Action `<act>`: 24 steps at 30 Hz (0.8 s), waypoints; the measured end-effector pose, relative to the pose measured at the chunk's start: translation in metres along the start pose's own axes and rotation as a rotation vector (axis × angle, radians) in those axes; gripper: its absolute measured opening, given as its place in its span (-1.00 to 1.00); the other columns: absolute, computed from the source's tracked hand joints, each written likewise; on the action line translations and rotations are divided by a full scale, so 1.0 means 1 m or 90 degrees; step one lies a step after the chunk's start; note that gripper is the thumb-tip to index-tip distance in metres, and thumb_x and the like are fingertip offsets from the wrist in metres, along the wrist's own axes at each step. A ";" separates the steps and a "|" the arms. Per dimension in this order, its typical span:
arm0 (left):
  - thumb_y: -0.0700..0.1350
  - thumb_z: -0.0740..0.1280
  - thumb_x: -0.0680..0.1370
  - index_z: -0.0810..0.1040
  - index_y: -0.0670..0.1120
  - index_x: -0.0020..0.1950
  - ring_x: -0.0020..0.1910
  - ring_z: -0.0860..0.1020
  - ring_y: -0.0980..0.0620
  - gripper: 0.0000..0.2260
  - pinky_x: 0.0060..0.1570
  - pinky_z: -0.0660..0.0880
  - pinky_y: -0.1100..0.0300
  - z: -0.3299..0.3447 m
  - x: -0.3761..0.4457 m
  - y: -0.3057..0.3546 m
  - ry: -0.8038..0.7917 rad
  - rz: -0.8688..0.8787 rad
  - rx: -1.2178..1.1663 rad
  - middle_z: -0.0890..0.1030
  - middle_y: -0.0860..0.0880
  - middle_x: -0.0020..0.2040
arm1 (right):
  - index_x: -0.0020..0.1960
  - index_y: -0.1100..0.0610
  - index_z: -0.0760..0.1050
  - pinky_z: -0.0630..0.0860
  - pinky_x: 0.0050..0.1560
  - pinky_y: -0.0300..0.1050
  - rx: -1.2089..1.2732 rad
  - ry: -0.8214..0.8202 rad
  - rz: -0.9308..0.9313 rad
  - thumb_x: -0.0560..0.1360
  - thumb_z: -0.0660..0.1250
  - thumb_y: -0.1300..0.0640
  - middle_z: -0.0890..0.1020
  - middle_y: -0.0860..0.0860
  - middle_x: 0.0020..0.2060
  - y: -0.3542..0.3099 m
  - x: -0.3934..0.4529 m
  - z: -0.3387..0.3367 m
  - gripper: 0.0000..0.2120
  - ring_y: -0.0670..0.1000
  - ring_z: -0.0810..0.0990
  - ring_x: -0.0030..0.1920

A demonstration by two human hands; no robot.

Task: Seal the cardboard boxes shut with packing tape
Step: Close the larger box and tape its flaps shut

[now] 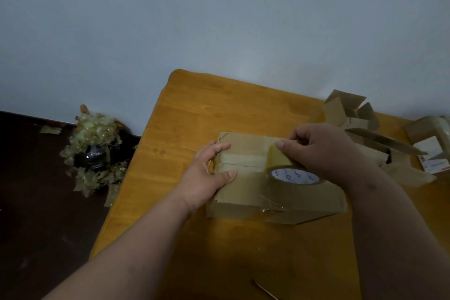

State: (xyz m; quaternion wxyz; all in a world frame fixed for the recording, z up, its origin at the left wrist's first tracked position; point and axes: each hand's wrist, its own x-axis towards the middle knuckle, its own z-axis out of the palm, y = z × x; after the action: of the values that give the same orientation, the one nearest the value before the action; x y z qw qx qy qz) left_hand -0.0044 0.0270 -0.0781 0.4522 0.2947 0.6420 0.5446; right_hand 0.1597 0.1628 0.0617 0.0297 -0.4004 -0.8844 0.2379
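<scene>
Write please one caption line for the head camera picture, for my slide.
Left hand steadies a cardboard box on the table while right hand runs a tape roll across it.

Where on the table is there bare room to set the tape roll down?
Bare wood lies left of the cardboard box, out to the table edge, and behind it toward the wall. The right side is crowded with open boxes. Near edge: mostly bare.
</scene>
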 end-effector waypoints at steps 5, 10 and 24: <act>-0.03 0.53 0.44 0.43 0.33 0.36 0.47 0.24 0.09 -0.43 0.41 0.35 -0.10 -0.003 -0.003 0.002 -0.018 0.000 0.033 0.21 0.21 0.50 | -0.22 -0.01 0.45 0.36 -0.33 -0.11 -0.101 -0.015 0.019 0.54 0.27 -0.17 0.52 -0.04 -0.33 0.003 0.011 0.013 -0.73 -0.04 0.47 -0.29; 0.08 0.54 0.38 0.39 0.42 0.35 0.47 0.21 0.14 -0.38 0.43 0.31 -0.04 -0.010 -0.005 0.007 -0.052 -0.035 0.059 0.19 0.27 0.51 | -0.29 -0.06 0.30 0.33 -0.32 -0.12 -0.142 -0.031 0.029 0.54 0.26 -0.18 0.44 -0.10 -0.34 0.001 0.021 0.021 -0.69 -0.03 0.45 -0.27; -0.11 0.34 0.60 0.59 0.25 0.20 0.29 0.41 0.02 -0.72 0.35 0.41 -0.04 0.019 0.007 0.014 0.172 -0.029 0.024 0.44 0.06 0.29 | -0.23 -0.07 0.57 0.42 -0.14 -0.07 0.460 0.063 0.070 0.35 0.33 -0.30 0.59 -0.15 -0.30 0.042 -0.010 0.030 -0.70 -0.13 0.55 -0.25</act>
State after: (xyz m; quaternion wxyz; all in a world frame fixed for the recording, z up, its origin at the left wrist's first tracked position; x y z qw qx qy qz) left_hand 0.0078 0.0443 -0.0658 0.3686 0.2122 0.7136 0.5567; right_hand 0.1880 0.1679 0.0181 0.1990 -0.4221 -0.7182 0.5162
